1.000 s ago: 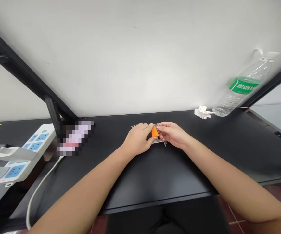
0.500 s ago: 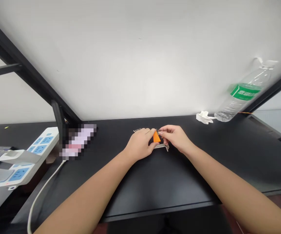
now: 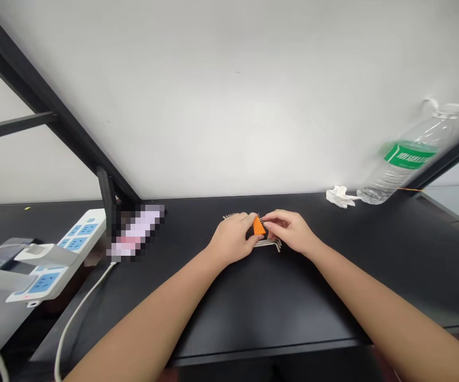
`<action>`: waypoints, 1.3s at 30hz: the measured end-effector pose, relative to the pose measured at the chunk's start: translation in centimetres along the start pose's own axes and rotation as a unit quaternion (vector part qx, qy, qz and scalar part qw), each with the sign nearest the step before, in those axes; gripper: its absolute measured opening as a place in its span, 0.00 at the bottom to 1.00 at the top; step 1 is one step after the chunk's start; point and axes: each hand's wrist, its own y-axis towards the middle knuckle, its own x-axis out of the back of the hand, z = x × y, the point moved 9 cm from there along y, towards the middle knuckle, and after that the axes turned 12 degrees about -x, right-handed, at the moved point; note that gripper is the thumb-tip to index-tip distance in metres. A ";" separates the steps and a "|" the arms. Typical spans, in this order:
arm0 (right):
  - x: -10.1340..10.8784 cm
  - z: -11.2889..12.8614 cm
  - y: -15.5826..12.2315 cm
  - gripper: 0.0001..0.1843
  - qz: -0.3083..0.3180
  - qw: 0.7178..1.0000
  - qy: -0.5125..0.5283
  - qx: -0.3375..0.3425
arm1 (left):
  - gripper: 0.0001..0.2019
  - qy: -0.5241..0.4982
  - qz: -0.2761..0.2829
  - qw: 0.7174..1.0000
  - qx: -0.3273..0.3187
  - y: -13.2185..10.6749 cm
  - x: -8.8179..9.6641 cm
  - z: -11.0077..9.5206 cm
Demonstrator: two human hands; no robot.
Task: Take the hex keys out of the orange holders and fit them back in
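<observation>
My left hand is closed around an orange hex key holder, its thumb in front and fingers over the top. Bent metal hex keys lie at the front right of the holder, and several more straight ends stick out behind my left fingers. My right hand pinches at the holder's right side with thumb and forefinger. A thin dark hex key shows partly at those fingertips; the rest is covered by the fingers.
On the black desk, a white power strip with plugs and a blurred-out phone-like item with a white cable lie left. Crumpled tissue and a clear bottle are at the back right. A black frame rises left.
The whole view has shifted slightly, so everything sits a little further right and lower. Both hands keep nearly the same grip; the right fingertips remain at the holder's right side.
</observation>
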 end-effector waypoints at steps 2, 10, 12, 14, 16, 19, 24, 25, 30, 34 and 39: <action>-0.1 -0.7 0.3 0.16 0.008 0.996 0.077 -0.043 | 0.18 0.013 -0.002 1.000 -0.008 0.1 0.1 -0.2; -0.9 -2.6 0.6 0.17 0.051 0.972 0.170 -0.152 | 0.19 0.046 0.013 0.998 -0.032 0.2 -0.4 -0.7; -1.0 -2.9 0.5 0.16 0.068 0.970 0.162 -0.169 | 0.18 0.049 0.016 0.998 -0.034 0.1 -0.5 -0.7; -1.0 -2.9 0.4 0.16 0.079 0.969 0.156 -0.177 | 0.18 0.053 0.019 0.998 -0.036 0.1 -0.5 -0.7; -0.9 -2.9 0.4 0.15 0.089 0.966 0.162 -0.181 | 0.17 0.055 0.021 0.998 -0.037 0.1 -0.4 -0.8; -0.9 -2.9 0.3 0.15 0.103 0.955 0.205 -0.186 | 0.17 0.056 0.021 0.998 -0.034 0.2 -0.3 -0.8; -1.0 -3.2 0.4 0.19 0.125 0.932 0.273 -0.202 | 0.19 0.050 0.017 0.999 -0.012 0.1 -0.3 -0.1; -0.8 -3.2 0.4 0.19 0.122 0.932 0.277 -0.201 | 0.20 0.048 0.015 0.999 -0.008 0.0 -0.3 0.1; 1.6 -3.4 0.9 0.12 0.043 0.964 0.185 -0.187 | 0.21 0.053 0.012 0.999 -0.001 0.0 -0.3 0.8; 3.4 -3.2 1.2 0.08 -0.014 0.978 -0.130 -0.165 | 0.20 0.066 0.013 0.998 -0.001 0.0 -0.3 0.9; 1.9 -1.0 0.6 0.10 -0.001 0.918 -0.396 -0.026 | 0.20 0.061 0.010 0.998 -0.004 0.1 -0.3 0.8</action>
